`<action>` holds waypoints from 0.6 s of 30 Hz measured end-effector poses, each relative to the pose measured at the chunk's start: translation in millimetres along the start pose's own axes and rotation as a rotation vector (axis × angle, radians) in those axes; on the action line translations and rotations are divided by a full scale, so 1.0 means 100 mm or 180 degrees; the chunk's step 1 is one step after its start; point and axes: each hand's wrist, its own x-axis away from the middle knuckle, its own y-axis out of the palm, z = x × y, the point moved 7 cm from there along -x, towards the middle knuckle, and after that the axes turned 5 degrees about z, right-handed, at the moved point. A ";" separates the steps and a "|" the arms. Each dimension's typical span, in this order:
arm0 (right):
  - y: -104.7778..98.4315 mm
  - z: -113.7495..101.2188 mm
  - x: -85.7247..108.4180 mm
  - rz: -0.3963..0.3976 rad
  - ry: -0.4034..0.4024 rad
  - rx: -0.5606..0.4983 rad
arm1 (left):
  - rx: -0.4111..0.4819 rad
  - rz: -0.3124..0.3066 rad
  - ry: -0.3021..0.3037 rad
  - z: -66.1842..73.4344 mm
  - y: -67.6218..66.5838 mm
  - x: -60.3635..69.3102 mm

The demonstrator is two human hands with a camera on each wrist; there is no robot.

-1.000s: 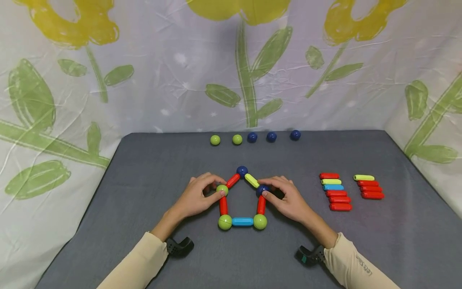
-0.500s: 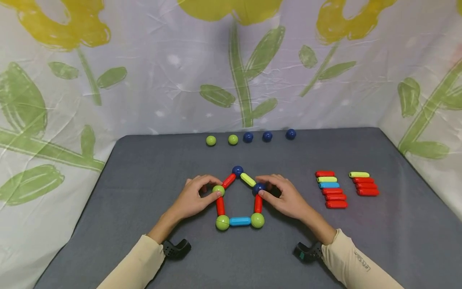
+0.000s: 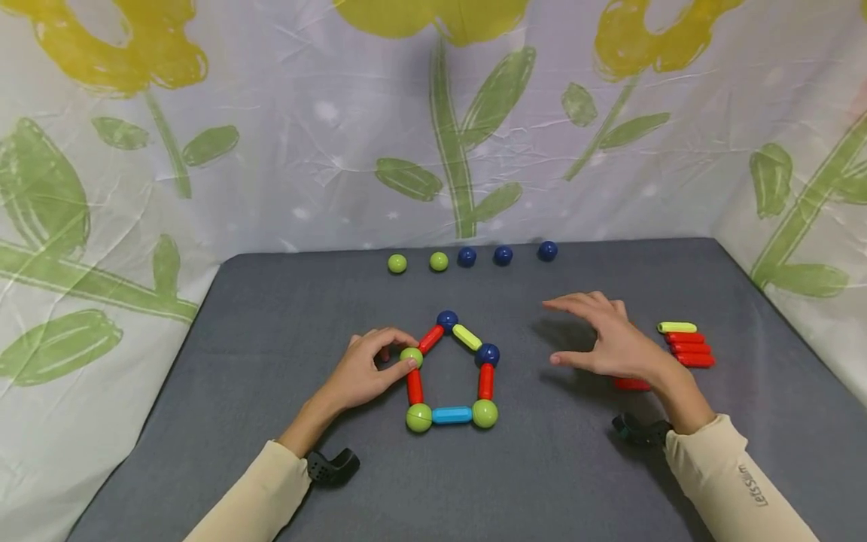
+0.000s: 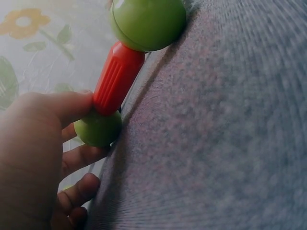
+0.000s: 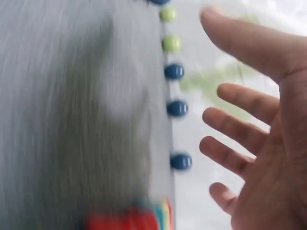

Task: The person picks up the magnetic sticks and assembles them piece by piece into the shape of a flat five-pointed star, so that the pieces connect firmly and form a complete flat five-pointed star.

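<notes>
Ring of balls and sticks (image 3: 447, 415) probably light; sticks look stiff, hard, hardly fragile; joints may swivel or part if tugged. Glossy balls likely slippery: best pinched at corner, as left hand (image 3: 369, 369) does, thumb and fingers clamped on green ball (image 3: 411, 357). Ring lies on table (image 3: 305, 301), spreading right from that pinch. Five-sided: three green balls, two dark-blue balls (image 3: 447, 322), three red sticks (image 3: 486, 382), yellow stick (image 3: 467, 337), light-blue stick (image 3: 455, 415). Right hand (image 3: 612, 339), thumb and fingers apart, holds nothing, well right of ring.

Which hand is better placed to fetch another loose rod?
Probably the right hand: it is empty and near the loose red rods, while the left hand holds a green ball.
</notes>
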 end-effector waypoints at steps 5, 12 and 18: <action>-0.18 0.21 0.18 -0.0369 0.0246 0.0259 | 0.0048 0.0001 -0.0024 0.01 0.00 0.00; -0.27 0.44 0.46 -0.0806 0.0387 0.0442 | 0.0035 -0.0020 -0.0011 0.02 0.01 -0.01; -0.26 0.51 0.52 -0.0733 0.0277 0.0479 | 0.0063 -0.0025 0.0012 0.03 0.01 -0.02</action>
